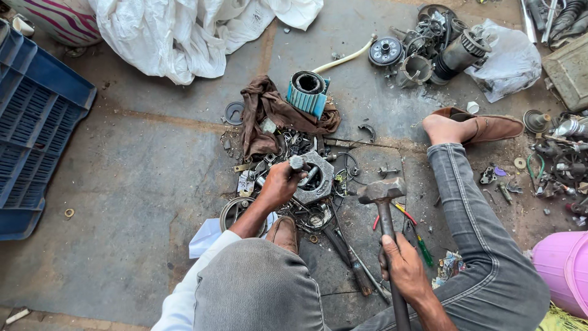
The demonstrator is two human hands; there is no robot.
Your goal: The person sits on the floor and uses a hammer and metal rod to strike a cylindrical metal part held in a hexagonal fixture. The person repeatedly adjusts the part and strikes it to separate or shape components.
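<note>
The person sits on a grey stone floor (141, 184) with a square metal housing (315, 178) in front of the bent knees; everything below is placed from that housing. The left hand (280, 182) lies against the housing's left edge, its fingers curled tight around a short steel rod (298, 163) whose rounded end stands above the housing's upper left corner; the rod appears to rest on the housing's rim, though the contact itself is hidden by the fingers. The right hand (403, 265) is lower right of the housing, well apart from it, fingers wrapped closed about the dark handle of a hammer (383, 202); the hammer's heavy head hangs just right of the housing, raised clear of the floor as far as can be told. Above the housing lies a brown rag (266, 113) with a ribbed teal cylinder (308, 92) resting on it; red and green screwdrivers (416, 236) lie to the lower right, near the hammer's handle; a round pulley (236, 211) sits at the lower left, partly behind the left forearm; a blue plastic crate (37, 122) stands far to the left; a heap of motor parts (429, 49) lies far to the upper right.
</note>
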